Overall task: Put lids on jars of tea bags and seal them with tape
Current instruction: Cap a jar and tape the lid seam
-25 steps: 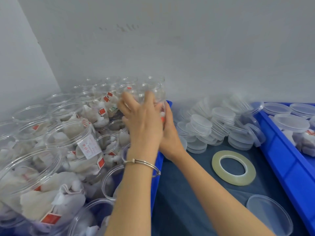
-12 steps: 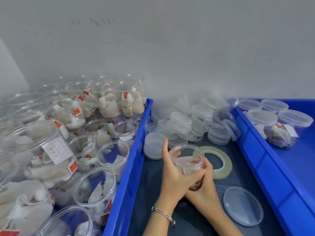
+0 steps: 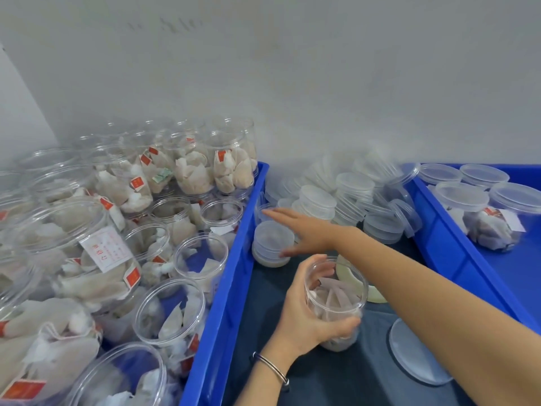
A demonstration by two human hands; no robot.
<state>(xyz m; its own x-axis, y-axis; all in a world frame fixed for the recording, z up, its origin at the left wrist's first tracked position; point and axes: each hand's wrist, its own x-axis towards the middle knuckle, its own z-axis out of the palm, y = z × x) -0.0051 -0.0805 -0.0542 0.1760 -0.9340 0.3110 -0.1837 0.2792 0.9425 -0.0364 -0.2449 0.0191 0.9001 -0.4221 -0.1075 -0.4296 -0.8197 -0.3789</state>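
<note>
My left hand (image 3: 307,313) grips an open clear jar of tea bags (image 3: 336,303) that stands on the dark mat. My right hand (image 3: 304,231) stretches left with straight fingers over a short stack of clear lids (image 3: 270,240), its thumb near the stack's side. A roll of clear tape (image 3: 367,284) lies on the mat behind the jar, half hidden by the jar and my right forearm. One loose lid (image 3: 415,354) lies flat at the lower right, partly under my arm.
The blue bin (image 3: 231,276) on the left holds several open jars of tea bags (image 3: 181,312). A heap of lids (image 3: 351,194) sits against the wall. The blue bin on the right (image 3: 456,256) holds several lidded jars (image 3: 486,218).
Both hands brought a jar from the left bin down onto the mat. My right hand then let go and reached left over the lid stack.
</note>
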